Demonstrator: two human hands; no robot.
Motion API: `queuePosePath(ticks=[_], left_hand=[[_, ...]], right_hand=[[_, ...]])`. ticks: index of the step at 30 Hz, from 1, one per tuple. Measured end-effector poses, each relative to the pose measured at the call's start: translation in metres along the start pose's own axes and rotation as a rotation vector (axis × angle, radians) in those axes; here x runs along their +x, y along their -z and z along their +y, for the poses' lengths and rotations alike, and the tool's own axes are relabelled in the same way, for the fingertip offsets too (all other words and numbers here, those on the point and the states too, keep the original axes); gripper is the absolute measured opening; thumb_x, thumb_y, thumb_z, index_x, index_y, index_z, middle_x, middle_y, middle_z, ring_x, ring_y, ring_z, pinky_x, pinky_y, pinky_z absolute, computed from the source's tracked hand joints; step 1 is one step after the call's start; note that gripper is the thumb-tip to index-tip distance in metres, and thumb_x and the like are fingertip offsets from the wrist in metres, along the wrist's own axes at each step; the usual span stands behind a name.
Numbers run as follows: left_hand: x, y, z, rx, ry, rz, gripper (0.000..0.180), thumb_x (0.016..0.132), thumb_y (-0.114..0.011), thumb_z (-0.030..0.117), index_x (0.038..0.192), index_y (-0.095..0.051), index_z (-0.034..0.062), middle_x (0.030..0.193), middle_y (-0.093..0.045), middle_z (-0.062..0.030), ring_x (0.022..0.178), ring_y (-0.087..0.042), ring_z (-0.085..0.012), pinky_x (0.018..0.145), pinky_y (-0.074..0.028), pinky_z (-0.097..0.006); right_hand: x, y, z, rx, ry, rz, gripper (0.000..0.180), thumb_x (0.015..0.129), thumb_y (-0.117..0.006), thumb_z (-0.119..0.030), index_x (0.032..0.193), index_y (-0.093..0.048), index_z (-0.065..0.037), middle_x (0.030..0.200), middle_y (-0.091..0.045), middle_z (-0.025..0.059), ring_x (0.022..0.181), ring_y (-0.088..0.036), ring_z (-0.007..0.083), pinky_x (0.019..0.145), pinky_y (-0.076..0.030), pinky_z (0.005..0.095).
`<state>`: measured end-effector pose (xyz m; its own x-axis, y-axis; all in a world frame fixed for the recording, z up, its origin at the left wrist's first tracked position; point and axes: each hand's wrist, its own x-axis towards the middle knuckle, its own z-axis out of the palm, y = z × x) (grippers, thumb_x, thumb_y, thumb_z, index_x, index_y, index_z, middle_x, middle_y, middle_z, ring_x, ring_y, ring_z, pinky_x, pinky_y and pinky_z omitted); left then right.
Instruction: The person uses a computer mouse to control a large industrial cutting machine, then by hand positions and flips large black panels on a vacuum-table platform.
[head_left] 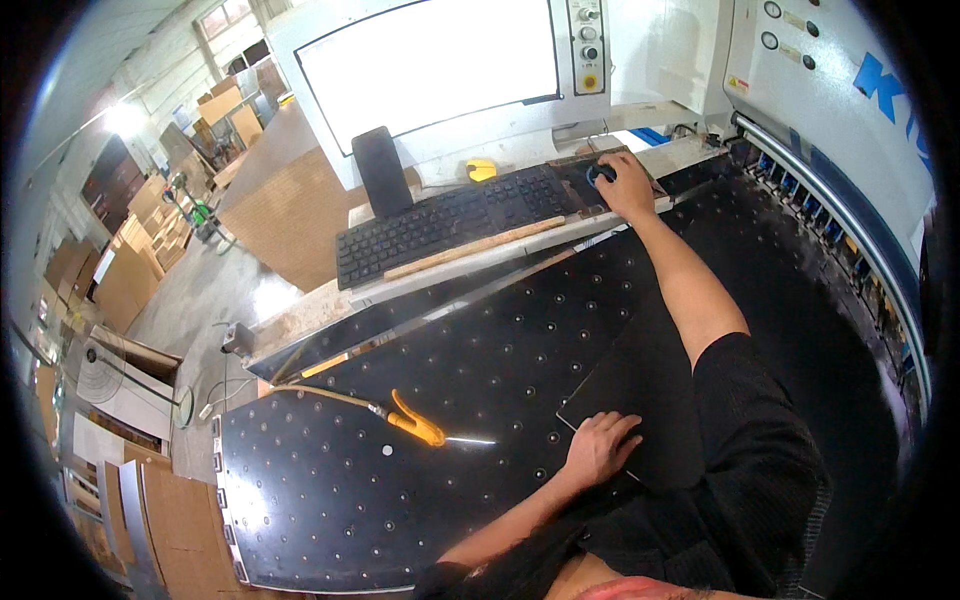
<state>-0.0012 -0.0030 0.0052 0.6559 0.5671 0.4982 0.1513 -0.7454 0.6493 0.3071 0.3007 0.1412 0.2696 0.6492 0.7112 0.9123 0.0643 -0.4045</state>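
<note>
On the ledge under the screen, my right hand (630, 187) is closed over a dark computer mouse (603, 173) at the right end of the keyboard. My left hand (600, 447) lies palm down, fingers stretched out, on the corner of a dark flat panel (650, 390). That panel rests on the black table (480, 345), which is dotted with small round studs. A black keyboard (450, 222) sits along the ledge. Left of my left hand, a yellow air blow gun (415, 420) with a thin metal nozzle lies on the table, its hose running leftward.
A large bright screen (430, 70) stands behind the keyboard, beside a knob panel (588, 45). A black upright object (382, 170) and a yellow item (481, 170) are near it. At right runs a machine's metal roller (830, 190). Stacked boards (270, 190) and a fan (100, 370) stand left.
</note>
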Motion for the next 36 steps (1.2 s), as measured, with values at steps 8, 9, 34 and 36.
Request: queuePosePath(ticks=[8,9,34,36], left_hand=[[0.0,0.004,-0.001,-0.014,0.023,-0.023,0.036,0.088,-0.083,0.02,0.121,-0.072,0.0094,0.098,-0.069,-0.0116,0.091,-0.067,-0.0347,0.079,-0.054,-0.045],[0.001,0.005,0.001,-0.007,0.018,-0.025,0.036,0.089,-0.082,0.019,0.122,-0.072,0.0089,0.099,-0.069,-0.0105,0.092,-0.067,-0.0325,0.079,-0.053,-0.044],[0.002,-0.001,-0.001,-0.018,-0.009,-0.004,0.036,0.087,-0.082,0.019,0.12,-0.072,0.0095,0.096,-0.067,-0.0106,0.09,-0.068,-0.0333,0.078,-0.054,-0.045],[0.004,-0.001,0.0,-0.024,-0.011,0.01,0.037,0.086,-0.082,0.019,0.119,-0.072,0.0098,0.094,-0.067,-0.0116,0.089,-0.068,-0.0352,0.078,-0.055,-0.047]], right_hand=[[-0.003,0.007,-0.035,-0.15,0.206,0.138,0.043,0.09,-0.076,-0.027,0.13,-0.072,-0.012,0.14,-0.066,0.0172,0.131,-0.06,0.0399,0.111,-0.049,0.0517],[-0.002,0.009,-0.045,-0.037,0.214,0.082,0.039,0.091,-0.074,-0.024,0.128,-0.072,-0.011,0.131,-0.07,0.0155,0.126,-0.064,0.0373,0.109,-0.05,0.0506],[0.018,-0.014,-0.081,0.063,0.29,-0.174,0.019,0.093,-0.064,-0.017,0.106,-0.078,-0.013,0.113,-0.076,0.0113,0.12,-0.067,0.033,0.107,-0.047,0.0502],[0.02,-0.011,-0.052,-0.02,0.221,-0.066,0.022,0.092,-0.067,-0.02,0.11,-0.079,-0.014,0.115,-0.075,0.0116,0.119,-0.067,0.0334,0.106,-0.049,0.0503]])
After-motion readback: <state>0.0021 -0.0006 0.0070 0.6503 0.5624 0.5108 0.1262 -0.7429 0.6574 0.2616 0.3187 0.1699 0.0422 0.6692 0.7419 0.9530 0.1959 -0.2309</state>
